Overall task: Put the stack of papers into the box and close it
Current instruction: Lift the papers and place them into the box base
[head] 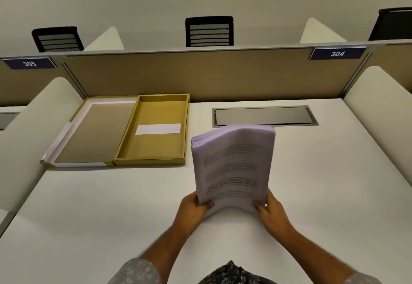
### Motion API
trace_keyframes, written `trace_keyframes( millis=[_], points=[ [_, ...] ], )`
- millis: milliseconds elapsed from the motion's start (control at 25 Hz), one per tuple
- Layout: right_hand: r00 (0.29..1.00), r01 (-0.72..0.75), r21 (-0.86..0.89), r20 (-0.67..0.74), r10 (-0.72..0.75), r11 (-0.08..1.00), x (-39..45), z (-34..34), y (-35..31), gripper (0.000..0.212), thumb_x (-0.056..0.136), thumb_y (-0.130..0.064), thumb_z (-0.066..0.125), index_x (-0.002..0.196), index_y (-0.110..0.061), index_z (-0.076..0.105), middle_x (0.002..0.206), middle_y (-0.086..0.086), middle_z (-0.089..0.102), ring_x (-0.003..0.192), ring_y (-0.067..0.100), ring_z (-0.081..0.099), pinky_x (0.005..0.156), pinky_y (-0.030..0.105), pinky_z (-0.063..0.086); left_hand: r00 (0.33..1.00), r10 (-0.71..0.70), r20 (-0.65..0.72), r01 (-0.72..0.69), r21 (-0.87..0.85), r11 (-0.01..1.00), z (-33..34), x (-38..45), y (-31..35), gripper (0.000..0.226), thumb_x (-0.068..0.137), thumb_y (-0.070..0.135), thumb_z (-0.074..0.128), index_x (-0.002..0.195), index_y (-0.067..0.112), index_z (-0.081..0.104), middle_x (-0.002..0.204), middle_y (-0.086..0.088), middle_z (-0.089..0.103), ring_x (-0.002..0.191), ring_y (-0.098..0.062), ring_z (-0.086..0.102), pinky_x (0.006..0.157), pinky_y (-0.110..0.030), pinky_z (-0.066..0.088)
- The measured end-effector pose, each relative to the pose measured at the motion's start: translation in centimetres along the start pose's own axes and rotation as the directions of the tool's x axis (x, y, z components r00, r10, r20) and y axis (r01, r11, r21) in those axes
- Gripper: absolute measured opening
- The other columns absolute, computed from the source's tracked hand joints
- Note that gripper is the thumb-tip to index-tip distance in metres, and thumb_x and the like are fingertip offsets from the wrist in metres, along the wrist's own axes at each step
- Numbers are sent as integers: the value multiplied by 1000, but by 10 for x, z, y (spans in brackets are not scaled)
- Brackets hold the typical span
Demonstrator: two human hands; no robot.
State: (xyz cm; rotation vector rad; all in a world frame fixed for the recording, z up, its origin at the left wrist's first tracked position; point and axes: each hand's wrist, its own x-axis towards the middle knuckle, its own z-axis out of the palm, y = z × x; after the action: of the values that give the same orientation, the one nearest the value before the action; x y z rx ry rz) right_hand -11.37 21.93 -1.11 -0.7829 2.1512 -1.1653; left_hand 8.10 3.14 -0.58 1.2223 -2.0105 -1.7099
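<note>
Lying bare and white, the worktop (111, 216), carrying the box (153, 132) at far left against the partition (200, 74); sitting open with lid (89, 134) flung flat leftward, leaving the tray clear to take paper. Standing the papers (231, 163) on their lower edge right of the box, well apart from it, probably squaring the sheets before loading. Clamping the bottom corners: left hand (194, 207) and right hand (274, 212) both closed on the papers, thumbs in front
</note>
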Motion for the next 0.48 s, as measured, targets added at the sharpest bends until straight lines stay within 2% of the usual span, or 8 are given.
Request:
trace_keyframes(
  millis=[40,80,160,240,360,480],
  points=[
    [1000,5,-17,15,-4,1000,2,2,-10,54,103,-12,61,150,-34,44,139,-16,60,127,12,60,98,8,45,1000,-6,0,6,-7,1000,-9,4,1,32,89,21,82,119,27,76,118,5,80,111,-17,76,99,-37,62],
    [999,10,-35,30,-9,999,5,6,-21,55,103,-13,61,151,-33,42,139,-15,59,126,12,60,101,13,48,1000,-5,1,5,-19,1000,-19,8,3,33,89,20,83,118,29,73,119,2,80,110,-19,76,98,-36,62],
    [998,5,-38,56,-3,999,17,18,-47,53,105,-15,59,153,-28,41,142,-10,59,128,16,61,109,33,54,1000,16,2,-16,-36,999,-44,20,8,37,90,20,83,122,31,67,123,1,78,110,-19,76,97,-38,64],
    [997,-16,2,76,15,1000,31,38,-79,49,105,-12,56,151,-24,42,144,-2,59,129,22,61,108,43,57,998,58,-1,-58,-39,998,-79,33,15,43,92,22,81,129,33,63,123,6,76,111,-16,75,96,-40,64],
    [991,-64,140,123,46,988,55,72,-127,46,104,-7,52,148,-20,45,143,4,60,127,28,63,93,43,65,996,80,-25,-82,-51,995,-136,57,27,52,93,18,80,137,34,56,125,9,74,110,-17,75,88,-42,66],
    [987,-86,206,151,55,975,85,107,-168,46,104,-6,51,149,-18,47,142,3,60,122,27,64,85,36,66,999,35,-30,-36,-57,998,-188,84,41,50,95,10,76,134,31,52,122,5,71,102,-26,75,64,-46,67]
  ],
)
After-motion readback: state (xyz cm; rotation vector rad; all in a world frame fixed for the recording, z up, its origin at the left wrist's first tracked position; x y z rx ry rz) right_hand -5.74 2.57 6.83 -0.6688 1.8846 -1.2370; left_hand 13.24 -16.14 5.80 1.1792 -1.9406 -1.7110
